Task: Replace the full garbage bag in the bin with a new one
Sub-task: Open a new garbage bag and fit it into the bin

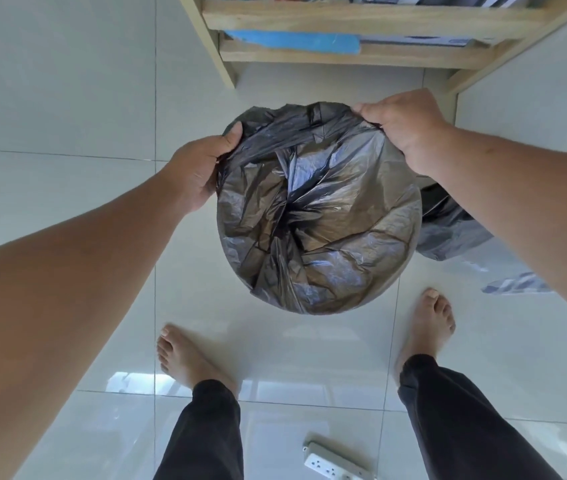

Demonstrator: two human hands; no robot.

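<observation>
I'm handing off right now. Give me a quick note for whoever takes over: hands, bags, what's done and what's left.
Left hand: grip shut on the new bag at the bin's left rim.
Right hand: grip shut on the same bag at the far right rim.
New bag is draped into the bin, its edge folded over most of the rim.
Another dark bag, likely the full one, lies on the floor to the right.
Left: finish seating the far edge, take away the other bag.

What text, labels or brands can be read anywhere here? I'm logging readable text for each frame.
None can be read.
Boxes on the wooden shelf: printing shows at the top edge, too blurred and cropped to read.
Blue item on the lower shelf: no legible text.
Power strip on the floor: no readable marking.
Black garbage bag: plain.
</observation>
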